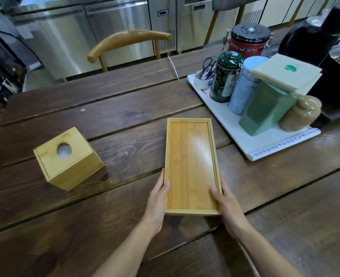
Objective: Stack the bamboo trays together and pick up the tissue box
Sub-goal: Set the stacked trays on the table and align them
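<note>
A dark plank table fills the view, with a wooden chair pushed in at its far side. On the right of the table a white tray with a blue-patterned edge is set; it is crowded with a dark green tin, a pale blue canister, a square green tin topped by a stack of paper napkins, a small beige jar, a cup holding scissors, and a red clamp-lid canister just behind.

Near the middle, the bamboo tray is seen lying flat, its long axis running away from the person toward the far edge and its open side up; nothing lies inside it. Whether another tray sits beneath it cannot be told.

The tissue box, a bamboo cube, is found well to the left, turned corner-on, its round opening facing up with white tissue visible inside.

The tray's near end is gripped from both sides: the left hand is pressed to the left rim, the right hand to the right rim, each thumb hooked over the edge.
</note>
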